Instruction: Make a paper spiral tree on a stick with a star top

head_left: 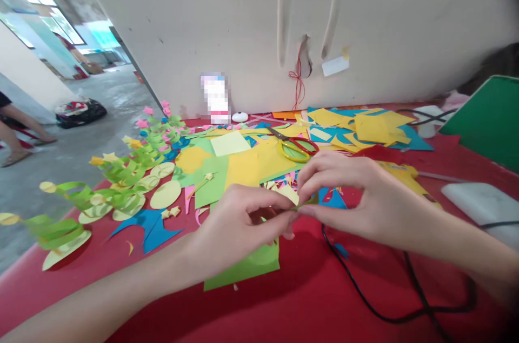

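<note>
Between my two hands, just above the red table, is a small olive-yellow paper strip, mostly covered by fingers. My left hand pinches its left end between thumb and fingers. From the other side, my right hand grips it with thumb and fingertips, almost touching the left. Below my left hand lies a light-green paper sheet. Behind the hands, scissors with red and yellow handles rest on yellow and green sheets. A paper star on a thin stick lies left of them.
Along the left edge stand several green spiral paper pieces on pale ovals. Blue paper lies nearby. A lit phone leans on the wall. On the right are a yellow glue gun, a white box and black cable.
</note>
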Motion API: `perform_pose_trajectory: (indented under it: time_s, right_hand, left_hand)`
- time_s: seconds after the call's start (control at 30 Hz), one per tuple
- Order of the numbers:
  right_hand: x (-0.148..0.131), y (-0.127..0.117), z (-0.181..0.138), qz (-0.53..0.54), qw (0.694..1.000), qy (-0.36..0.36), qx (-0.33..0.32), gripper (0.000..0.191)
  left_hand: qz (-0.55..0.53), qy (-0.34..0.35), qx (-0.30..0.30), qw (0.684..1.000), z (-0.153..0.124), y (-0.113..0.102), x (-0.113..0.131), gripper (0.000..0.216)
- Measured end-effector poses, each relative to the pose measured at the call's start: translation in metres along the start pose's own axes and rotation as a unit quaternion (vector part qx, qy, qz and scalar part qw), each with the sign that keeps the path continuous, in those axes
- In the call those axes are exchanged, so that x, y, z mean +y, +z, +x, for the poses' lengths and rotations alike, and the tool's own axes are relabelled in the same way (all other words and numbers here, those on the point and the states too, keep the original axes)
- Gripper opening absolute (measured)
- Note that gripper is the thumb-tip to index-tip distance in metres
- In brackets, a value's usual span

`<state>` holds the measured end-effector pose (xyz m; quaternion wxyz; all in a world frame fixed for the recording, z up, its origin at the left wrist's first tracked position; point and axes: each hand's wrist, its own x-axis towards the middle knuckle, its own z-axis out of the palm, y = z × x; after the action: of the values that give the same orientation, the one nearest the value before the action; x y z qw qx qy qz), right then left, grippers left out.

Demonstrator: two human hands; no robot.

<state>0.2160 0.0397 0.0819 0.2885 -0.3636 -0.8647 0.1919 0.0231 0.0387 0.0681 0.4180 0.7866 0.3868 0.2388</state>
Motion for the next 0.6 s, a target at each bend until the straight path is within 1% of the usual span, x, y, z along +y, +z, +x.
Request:
perform_pose_trajectory:
  time_s: [0.1,0.23,0.37,0.47,0.5,0.53,0.6]
  right_hand:
    - [0.007,-0.007,0.002,-0.058,0.998,-0.017,0.035,0.011]
    - [0.024,-0.024,0.003,-0.126,0.988,-0.028,0.084,0.014]
    - [0.036,-0.036,0.003,-0.171,0.977,0.002,0.129,0.01]
    - [0.034,-0.032,0.004,-0.183,0.968,0.015,0.169,0.013]
    - [0.03,-0.028,0.004,-0.166,0.972,0.008,0.165,0.013]
    - [0.027,-0.023,0.004,-0.141,0.979,-0.003,0.144,0.015]
    - [0.018,-0.012,0.003,-0.093,0.993,-0.037,0.064,0.02]
  left_hand:
    - [0.013,-0.005,0.019,1.0,0.001,-0.002,0.001,0.02]
    - [0.027,-0.026,0.048,0.998,0.004,-0.006,0.0,0.017]
    - [0.04,-0.039,0.042,0.998,0.004,-0.006,-0.004,0.021]
    - [0.036,-0.029,0.028,0.999,0.003,-0.003,-0.006,0.02]
    - [0.033,-0.026,0.018,0.999,0.003,-0.003,-0.007,0.019]
    - [0.03,-0.022,0.008,0.999,0.003,-0.002,-0.007,0.019]
    - [0.032,-0.011,-0.005,0.999,0.003,-0.002,-0.007,0.02]
